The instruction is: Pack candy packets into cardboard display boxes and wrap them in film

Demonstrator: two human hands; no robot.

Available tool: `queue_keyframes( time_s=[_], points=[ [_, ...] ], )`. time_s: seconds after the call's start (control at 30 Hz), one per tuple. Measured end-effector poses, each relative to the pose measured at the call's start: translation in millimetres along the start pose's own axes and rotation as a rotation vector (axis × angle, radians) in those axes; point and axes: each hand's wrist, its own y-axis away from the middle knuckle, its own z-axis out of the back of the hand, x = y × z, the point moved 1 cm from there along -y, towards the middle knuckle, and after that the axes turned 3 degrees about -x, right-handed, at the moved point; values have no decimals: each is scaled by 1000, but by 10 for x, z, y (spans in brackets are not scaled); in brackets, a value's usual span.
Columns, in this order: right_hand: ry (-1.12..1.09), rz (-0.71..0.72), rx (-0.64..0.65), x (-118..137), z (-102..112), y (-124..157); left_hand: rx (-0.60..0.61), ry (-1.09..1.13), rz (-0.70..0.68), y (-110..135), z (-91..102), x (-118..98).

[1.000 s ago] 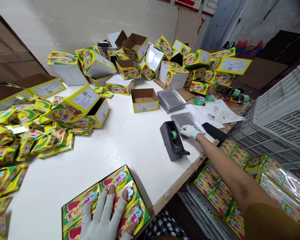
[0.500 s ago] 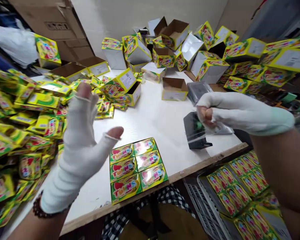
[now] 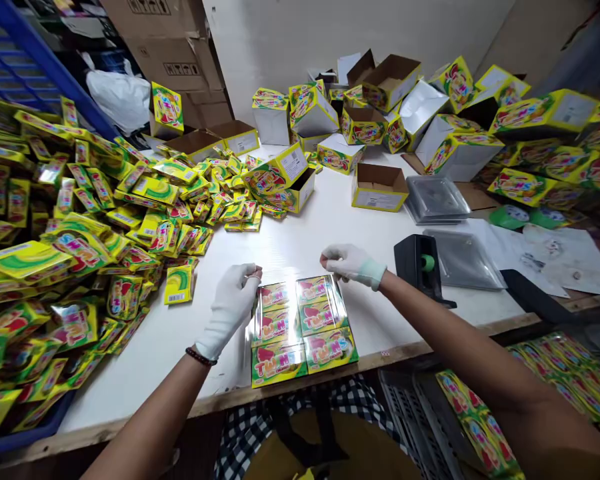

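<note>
A flat block of yellow-green candy packs (image 3: pixel 300 327) lies near the front edge of the white table (image 3: pixel 305 230). A clear plastic cover (image 3: pixel 285 273) glints over its far part. My left hand (image 3: pixel 233 307), in a white glove, pinches the cover at the block's far left corner. In a matching glove, my right hand (image 3: pixel 353 263) pinches it at the far right corner. Both hands are closed on the plastic.
A black tape dispenser (image 3: pixel 423 267) stands right of my right hand, with clear trays (image 3: pixel 435 199) behind it. Loose packs (image 3: pixel 105 227) are heaped on the left. Open yellow boxes (image 3: pixel 380 187) crowd the back. A crate of packs (image 3: pixel 480 413) sits below right.
Both hands came down from in front of the camera to the block. The clear plastic that my right hand held up now lies over the packs, pinched by both hands.
</note>
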Motion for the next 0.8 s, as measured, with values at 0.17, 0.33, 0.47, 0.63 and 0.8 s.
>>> queue_keyframes(
  time_s=[0.17,0.33,0.47,0.63,0.8],
  points=[
    [-32,-74,-50,-323,-105,46,-22,-129,13,167,-138,161],
    [-252,-131,-94,-458,-146,178,-22,-367,-234,468,-84,-51],
    [-271,-120,-118,-462,-166,219,300,-687,-634,542,-236,-486],
    [-233,-83,-99,-546,-241,603,484,-672,-807,502,-631,-900],
    [-265,-148,-38,-638,-423,1289,507,-680,-819,461,-756,-972]
  ],
)
